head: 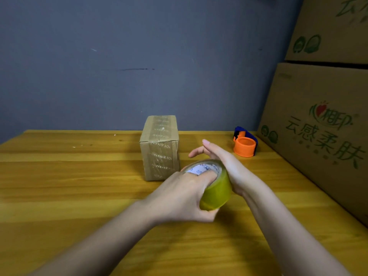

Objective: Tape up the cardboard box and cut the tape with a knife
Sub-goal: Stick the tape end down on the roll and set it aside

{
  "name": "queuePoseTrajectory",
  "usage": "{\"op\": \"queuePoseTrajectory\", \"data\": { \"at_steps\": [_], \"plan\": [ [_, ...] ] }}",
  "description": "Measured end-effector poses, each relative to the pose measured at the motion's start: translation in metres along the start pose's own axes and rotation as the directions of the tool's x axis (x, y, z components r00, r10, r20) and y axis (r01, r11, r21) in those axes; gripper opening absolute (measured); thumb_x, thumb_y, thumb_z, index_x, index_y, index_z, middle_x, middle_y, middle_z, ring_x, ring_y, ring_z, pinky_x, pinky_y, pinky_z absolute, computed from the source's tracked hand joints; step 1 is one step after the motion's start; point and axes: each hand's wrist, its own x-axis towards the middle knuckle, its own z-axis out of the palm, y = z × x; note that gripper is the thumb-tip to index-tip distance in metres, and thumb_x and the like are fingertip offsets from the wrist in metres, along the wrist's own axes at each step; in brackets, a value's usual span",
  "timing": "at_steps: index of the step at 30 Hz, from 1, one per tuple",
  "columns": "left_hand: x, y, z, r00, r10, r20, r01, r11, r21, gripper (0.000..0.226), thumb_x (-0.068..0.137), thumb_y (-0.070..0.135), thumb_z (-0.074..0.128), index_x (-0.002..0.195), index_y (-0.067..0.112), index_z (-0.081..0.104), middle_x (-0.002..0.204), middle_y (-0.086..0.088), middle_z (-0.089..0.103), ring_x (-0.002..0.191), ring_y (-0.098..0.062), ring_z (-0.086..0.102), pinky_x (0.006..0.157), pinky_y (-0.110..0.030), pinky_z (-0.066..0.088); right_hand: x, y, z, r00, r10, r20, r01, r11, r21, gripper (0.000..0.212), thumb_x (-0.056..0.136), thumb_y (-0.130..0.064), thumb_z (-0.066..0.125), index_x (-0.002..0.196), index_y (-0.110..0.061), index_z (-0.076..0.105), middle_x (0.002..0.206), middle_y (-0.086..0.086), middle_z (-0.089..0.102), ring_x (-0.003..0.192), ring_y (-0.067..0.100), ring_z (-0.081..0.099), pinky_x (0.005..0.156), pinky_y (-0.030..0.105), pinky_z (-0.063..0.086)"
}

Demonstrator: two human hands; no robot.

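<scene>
Head cam has us gripping the tape roll in our left hand, right hand flat and loose against it, probably hunting the tape end to pull toward the cardboard box standing just behind on the desk.

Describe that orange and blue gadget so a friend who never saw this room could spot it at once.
Start at the big stacked printed cardboard cartons along the right edge of the yellow wooden table. Just left of them, near the blue-grey wall, sits the orange and blue plastic tape dispenser. It is the only bright orange thing, an open ring with a blue back, unlike the small brown taped cardboard box nearby.
</scene>
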Motion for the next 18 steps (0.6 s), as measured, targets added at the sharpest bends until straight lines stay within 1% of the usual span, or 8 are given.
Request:
{"op": "queuePoseTrajectory", "data": {
  "at_steps": [2,4,7,9,11,13,16,18],
  "plan": [
    [-0.001,0.001,0.001,1.000,0.017,0.015,-0.016,1.000,-0.005,0.039,0.070,0.047,0.064,0.099,0.025,0.049,0.086,0.006,0.064,0.077,-0.011,0.048,0.059,-0.023,0.043,-0.002,-0.001,-0.006,0.994,0.049,0.100,-0.046,0.998,-0.030,0.062,0.090,-0.060,0.033,0.118,-0.011,0.059,0.116,0.022,0.065,0.095,0.028,0.063,0.086,0.035,0.051],
    [0.000,0.001,0.003,0.998,0.054,0.022,-0.055,0.998,0.019,0.040,0.071,0.047,0.064,0.100,0.025,0.049,0.087,0.006,0.064,0.072,-0.008,0.045,0.059,-0.021,0.044,-0.002,0.000,-0.011,0.981,0.074,0.182,-0.078,0.997,0.016,0.064,0.088,-0.061,0.032,0.126,-0.016,0.057,0.118,0.018,0.065,0.106,0.028,0.063,0.092,0.037,0.051],
    [0.004,-0.001,0.005,0.995,0.098,-0.010,-0.098,0.995,0.038,0.039,0.067,0.044,0.068,0.094,0.021,0.052,0.085,0.006,0.063,0.075,-0.003,0.037,0.062,-0.011,0.029,0.001,0.004,-0.011,0.972,0.067,0.227,-0.099,0.987,0.130,0.065,0.090,-0.060,0.032,0.129,-0.014,0.056,0.123,0.019,0.064,0.116,0.034,0.059,0.100,0.042,0.047],
    [0.006,-0.001,0.006,0.993,0.120,-0.017,-0.119,0.991,0.055,0.039,0.065,0.043,0.070,0.091,0.019,0.053,0.084,0.004,0.063,0.081,-0.008,0.039,0.066,-0.009,0.022,0.004,0.009,-0.010,0.976,0.063,0.207,-0.093,0.986,0.138,0.064,0.092,-0.057,0.031,0.127,-0.010,0.058,0.120,0.022,0.064,0.110,0.034,0.061,0.096,0.040,0.049],
    [0.007,0.000,0.007,0.992,0.125,-0.003,-0.124,0.990,0.067,0.040,0.067,0.044,0.071,0.091,0.017,0.054,0.084,0.002,0.063,0.084,-0.010,0.041,0.065,-0.011,0.021,0.005,0.013,-0.012,0.984,0.048,0.170,-0.076,0.984,0.161,0.062,0.094,-0.054,0.033,0.125,-0.006,0.057,0.116,0.024,0.065,0.101,0.032,0.062,0.088,0.037,0.052],
    [0.014,-0.002,0.006,0.993,0.110,0.033,-0.112,0.993,0.048,0.041,0.071,0.048,0.070,0.092,0.016,0.054,0.091,0.001,0.063,0.086,-0.010,0.044,0.065,-0.013,0.021,0.008,0.016,-0.015,0.992,0.036,0.123,-0.060,0.979,0.194,0.061,0.094,-0.053,0.033,0.125,-0.006,0.057,0.114,0.023,0.066,0.098,0.031,0.063,0.083,0.035,0.054],
    [0.033,-0.009,0.000,0.994,0.043,0.096,-0.044,0.999,0.012,0.038,0.084,0.052,0.057,0.103,0.019,0.055,0.107,0.002,0.062,0.100,-0.012,0.050,0.069,-0.018,0.027,0.018,0.018,-0.024,0.996,0.080,0.029,-0.085,0.955,0.285,0.068,0.091,-0.064,0.028,0.126,-0.015,0.060,0.118,0.021,0.066,0.108,0.033,0.062,0.086,0.039,0.054],
    [0.045,-0.011,0.000,0.991,0.013,0.135,-0.016,1.000,0.017,0.036,0.089,0.050,0.051,0.109,0.021,0.055,0.109,0.003,0.062,0.102,-0.014,0.053,0.072,-0.025,0.034,0.024,0.018,-0.038,0.990,0.131,0.057,-0.143,0.893,0.426,0.080,0.086,-0.073,0.023,0.128,-0.014,0.058,0.123,0.020,0.063,0.115,0.034,0.060,0.087,0.042,0.054]
  ]
}}
